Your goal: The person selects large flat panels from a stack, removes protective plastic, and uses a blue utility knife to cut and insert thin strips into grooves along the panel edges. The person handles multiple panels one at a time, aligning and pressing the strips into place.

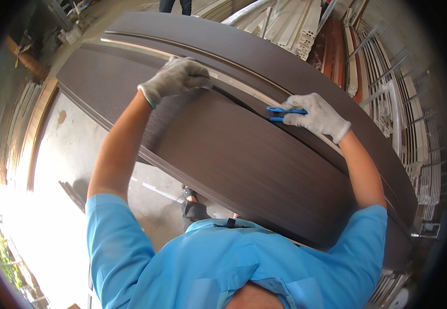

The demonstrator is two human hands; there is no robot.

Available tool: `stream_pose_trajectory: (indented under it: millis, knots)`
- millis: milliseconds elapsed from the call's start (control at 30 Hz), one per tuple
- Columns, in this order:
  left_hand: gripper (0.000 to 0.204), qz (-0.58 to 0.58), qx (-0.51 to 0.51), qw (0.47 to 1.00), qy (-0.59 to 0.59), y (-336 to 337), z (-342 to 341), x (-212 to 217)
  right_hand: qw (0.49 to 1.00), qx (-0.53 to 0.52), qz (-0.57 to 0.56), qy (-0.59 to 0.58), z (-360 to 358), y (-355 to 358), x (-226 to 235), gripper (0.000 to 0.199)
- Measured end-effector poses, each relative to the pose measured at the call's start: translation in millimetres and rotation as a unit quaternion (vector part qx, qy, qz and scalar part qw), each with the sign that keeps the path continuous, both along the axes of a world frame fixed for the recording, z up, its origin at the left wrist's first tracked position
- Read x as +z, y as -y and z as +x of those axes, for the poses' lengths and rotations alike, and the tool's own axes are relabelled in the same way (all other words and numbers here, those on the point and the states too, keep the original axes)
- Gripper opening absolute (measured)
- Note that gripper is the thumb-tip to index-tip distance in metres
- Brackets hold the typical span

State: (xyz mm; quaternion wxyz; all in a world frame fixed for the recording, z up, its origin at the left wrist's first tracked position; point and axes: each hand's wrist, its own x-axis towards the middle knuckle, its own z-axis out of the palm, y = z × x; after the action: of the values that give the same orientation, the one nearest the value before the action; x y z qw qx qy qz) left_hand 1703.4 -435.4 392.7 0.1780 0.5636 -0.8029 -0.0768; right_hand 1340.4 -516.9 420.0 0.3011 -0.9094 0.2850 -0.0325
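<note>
A long dark brown panel [244,149] with wood grain lies in front of me. Over its far edge my left hand [177,80], in a grey-white work glove, is closed with the fingers curled together. A thin black strip or gap [233,99] runs from those fingers along the panel's edge; what they pinch is hidden. Further right, my right hand [316,114], gloved as well, grips a blue-handled hand tool [287,110]. Its dark middle lies above the same edge, and its exact kind does not show.
Beyond the near panel lies another dark panel [285,67], with a pale strip [233,81] between them. White and red-brown profiles [290,26] are stacked at the back and right. Another person's legs [176,6] stand at the far edge. Concrete floor [74,123] shows at left.
</note>
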Motion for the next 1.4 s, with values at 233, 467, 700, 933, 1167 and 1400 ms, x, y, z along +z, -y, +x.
stream_pose_trajectory:
  millis: [233,467,700,933,1167,1400]
  knots:
    - [0.023,0.107,0.099,0.984,-0.100,16.5,157.8,23.2,0.994,-0.096,0.055,-0.004,-3.2,-19.2,6.4,0.031]
    - [0.022,-0.053,0.187,0.973,-0.126,3.8,202.8,-17.3,0.995,-0.098,-0.004,-0.005,32.5,-24.1,8.4,0.026]
    - [0.028,-0.017,0.207,0.976,-0.060,12.2,189.5,-20.7,0.995,0.020,-0.089,0.026,199.1,8.5,-8.3,0.026]
    - [0.028,-0.026,0.196,0.978,-0.067,8.1,191.0,-19.2,0.996,-0.021,-0.077,0.024,291.0,15.3,-18.5,0.032]
    - [0.028,-0.032,0.191,0.979,-0.070,6.8,193.3,-18.4,0.985,-0.155,0.065,-0.026,130.1,-28.8,14.7,0.025]
    - [0.027,-0.023,0.199,0.978,-0.063,9.0,189.7,-17.8,0.987,-0.157,0.030,0.028,122.9,-39.5,17.2,0.023]
